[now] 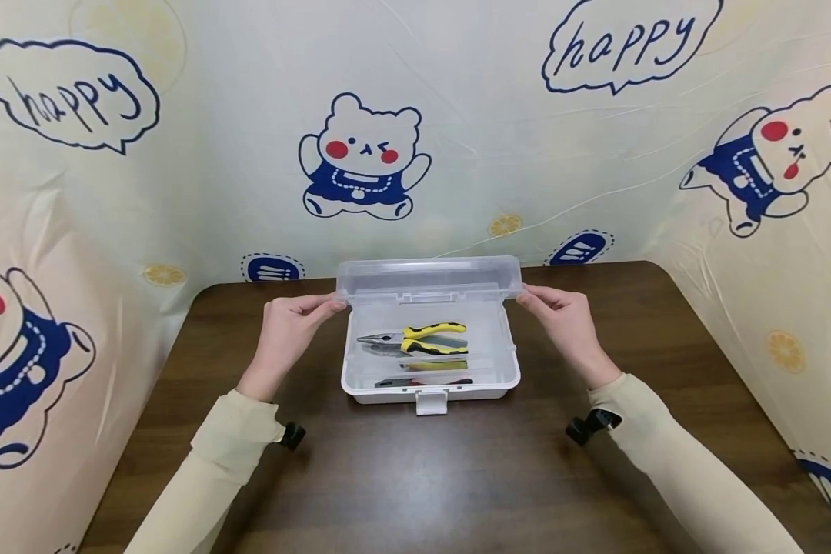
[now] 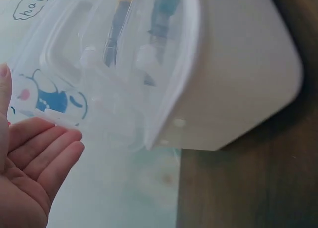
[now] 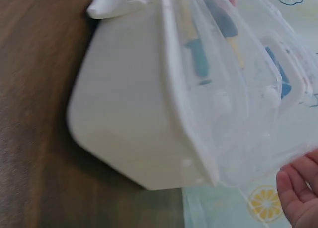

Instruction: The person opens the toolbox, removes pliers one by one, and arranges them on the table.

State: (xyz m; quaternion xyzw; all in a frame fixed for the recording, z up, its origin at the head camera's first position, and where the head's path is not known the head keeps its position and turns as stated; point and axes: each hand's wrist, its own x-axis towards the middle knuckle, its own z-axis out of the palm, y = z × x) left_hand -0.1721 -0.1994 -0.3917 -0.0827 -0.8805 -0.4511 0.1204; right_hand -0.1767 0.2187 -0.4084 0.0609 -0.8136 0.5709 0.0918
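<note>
A white toolbox with its clear plastic lid raised stands in the middle of the table. My left hand pinches the lid's left end between thumb and fingers; in the left wrist view its fingers meet the lid edge. At the opposite end, my right hand pinches the lid's right corner, and only part of it shows in the right wrist view. Inside lie needle-nose pliers with yellow-and-black handles. Nearer the front are a yellow strip-like item and a dark tool with red, both partly hidden.
A white latch hangs down at the toolbox's front. The dark wooden table has rounded back corners. Behind and beside it hangs a pale curtain printed with cartoon bears. Both wrists wear dark camera mounts.
</note>
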